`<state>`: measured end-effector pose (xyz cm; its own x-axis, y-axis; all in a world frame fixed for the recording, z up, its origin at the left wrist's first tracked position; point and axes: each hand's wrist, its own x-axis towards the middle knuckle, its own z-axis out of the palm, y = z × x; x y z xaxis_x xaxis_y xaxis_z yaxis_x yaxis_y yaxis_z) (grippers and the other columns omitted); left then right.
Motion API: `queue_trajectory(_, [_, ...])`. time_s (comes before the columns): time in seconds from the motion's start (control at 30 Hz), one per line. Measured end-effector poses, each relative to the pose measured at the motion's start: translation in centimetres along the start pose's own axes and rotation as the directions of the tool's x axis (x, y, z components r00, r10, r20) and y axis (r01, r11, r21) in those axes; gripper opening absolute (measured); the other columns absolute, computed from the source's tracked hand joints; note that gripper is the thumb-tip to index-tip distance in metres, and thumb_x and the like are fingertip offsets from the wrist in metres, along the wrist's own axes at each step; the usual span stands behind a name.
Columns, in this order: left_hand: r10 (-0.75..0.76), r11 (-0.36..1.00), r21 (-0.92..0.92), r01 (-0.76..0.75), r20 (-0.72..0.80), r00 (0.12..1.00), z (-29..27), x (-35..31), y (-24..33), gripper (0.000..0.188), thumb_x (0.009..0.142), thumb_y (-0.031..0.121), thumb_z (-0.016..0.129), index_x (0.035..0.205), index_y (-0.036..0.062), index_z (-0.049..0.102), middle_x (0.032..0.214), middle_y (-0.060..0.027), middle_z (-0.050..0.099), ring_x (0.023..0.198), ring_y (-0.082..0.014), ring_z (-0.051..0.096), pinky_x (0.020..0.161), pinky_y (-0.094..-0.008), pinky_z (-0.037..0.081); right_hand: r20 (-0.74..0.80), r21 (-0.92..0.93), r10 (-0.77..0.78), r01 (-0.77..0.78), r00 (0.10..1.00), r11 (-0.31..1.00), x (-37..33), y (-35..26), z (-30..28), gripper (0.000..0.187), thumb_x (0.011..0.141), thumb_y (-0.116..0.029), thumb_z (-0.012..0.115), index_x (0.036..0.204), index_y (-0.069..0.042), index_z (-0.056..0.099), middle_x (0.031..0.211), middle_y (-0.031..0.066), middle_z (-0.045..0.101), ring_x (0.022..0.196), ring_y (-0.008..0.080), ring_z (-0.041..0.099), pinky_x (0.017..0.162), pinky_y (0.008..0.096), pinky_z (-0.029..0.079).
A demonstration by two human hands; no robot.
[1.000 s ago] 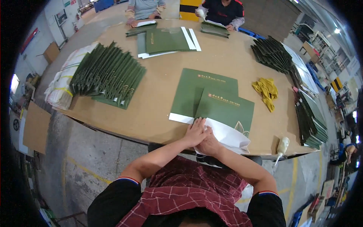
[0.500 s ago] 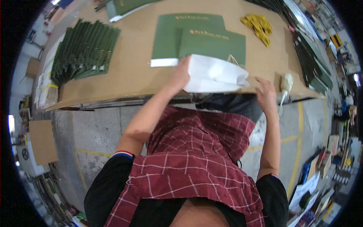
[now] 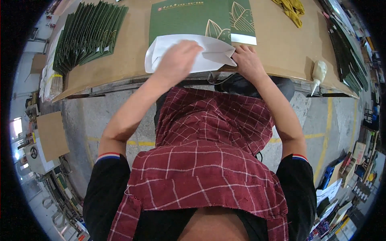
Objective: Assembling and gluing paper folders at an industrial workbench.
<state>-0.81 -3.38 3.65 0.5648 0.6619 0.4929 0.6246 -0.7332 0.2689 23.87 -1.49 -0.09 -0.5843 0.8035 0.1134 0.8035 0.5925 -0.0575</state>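
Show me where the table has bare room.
Bare tabletop: between the fanned green stack and white flap; also between the right hand and squeeze bottle. Crowded: centre, left hand over the flap; right edge, under the dark stack.

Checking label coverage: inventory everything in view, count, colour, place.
Table: 1, brown, across top
Near bag: 1, green with white end, table's near edge
Second bag: 1, green with white strip, top centre-right
Bag row: over ten, dark green, table's left
Bag stack: several, dark green, table's right
Bundle: count unclear, whitish, far left
Cloth: 1, yellow, top right
Bottle: 1, off-white, right near edge
Cardboard: 1, brown, left side
Floor: 1, grey, yellow-lined, below table
Clutter: uncountable, mixed colours, side edges
Apron: 1, checked maroon, lower middle
Sleeves: 2, black, either side
Left hand: 1, bare, over white end
Right hand: 1, bare, at white end's right corner
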Motion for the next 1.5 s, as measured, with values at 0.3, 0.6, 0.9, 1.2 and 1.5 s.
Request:
queue_trajectory(0.3, [0.107, 0.91, -0.415, 0.007, 0.25, 0.962, 7.8, 5.6, -1.5, 0.02, 0.08, 0.015, 0.058, 0.088, 0.004, 0.044, 0.079, -0.0152, 0.055, 0.072, -0.0319, 0.056, 0.061, -0.0374, 0.045, 0.165, 0.835, 0.244, -0.267, 0.956, 0.482, 1.5, 3.4, -0.1, 0.03, 0.077, -0.019, 0.058, 0.105, -0.008, 0.055, 0.093, 0.0136, 0.063, 0.082, 0.0324, 0.06, 0.072, 0.0378, 0.047])
queue_trajectory(0.6, [0.006, 0.943, -0.298, 0.151, 0.467, 0.884, 7.3, 7.6, -1.1, 0.021, 0.079, 0.017, 0.058, 0.096, 0.006, 0.053, 0.09, -0.0142, 0.059, 0.082, -0.0326, 0.057, 0.067, -0.041, 0.046, 0.103, 0.844, 0.373, -0.279, 0.922, 0.458, 2.7, 4.9, 4.1, 0.035, 0.08, -0.022, 0.055, 0.111, -0.006, 0.05, 0.094, 0.0112, 0.063, 0.088, 0.0227, 0.059, 0.076, 0.0316, 0.046])
queue_trajectory(0.9, [0.003, 0.932, -0.295, 0.211, 0.588, 0.809, 7.4, 8.3, -1.6, 0.028, 0.08, 0.015, 0.05, 0.105, 0.0031, 0.05, 0.09, -0.0191, 0.059, 0.084, -0.0344, 0.057, 0.069, -0.045, 0.046, -0.234, 0.91, 0.624, -0.058, 0.746, 0.412, 4.5, -2.8, 3.3, 0.041, 0.091, -0.022, 0.04, 0.128, -0.003, 0.035, 0.121, 0.0144, 0.048, 0.107, 0.0218, 0.046, 0.091, 0.0289, 0.036])
queue_trajectory(1.2, [0.146, 0.975, -0.218, -0.039, 0.501, 0.853, 6.7, 4.9, -0.9, 0.035, 0.083, 0.024, 0.048, 0.11, 0.0015, 0.047, 0.117, -0.0174, 0.045, 0.079, -0.0321, 0.058, 0.071, -0.0428, 0.048, 0.146, 0.979, 0.58, -0.032, 0.802, -0.201, 3.0, -1.7, 1.2, 0.051, 0.091, -0.032, 0.039, 0.134, -0.007, 0.026, 0.131, 0.0124, 0.04, 0.112, 0.0202, 0.043, 0.093, 0.0315, 0.036])
queue_trajectory(1.5, [0.116, 0.988, -0.153, -0.016, 0.679, 0.725, 4.9, 4.3, -1.1, 0.02, 0.079, 0.014, 0.045, 0.085, 0.0004, 0.059, 0.089, -0.0163, 0.061, 0.08, -0.0299, 0.059, 0.069, -0.0413, 0.047, -0.034, 0.586, 0.31, -0.232, 0.95, 0.777, 4.3, -2.7, 3.4, 0.055, 0.091, -0.041, 0.029, 0.133, -0.005, 0.03, 0.138, 0.0133, 0.029, 0.13, 0.025, 0.022, 0.105, 0.0432, 0.011])
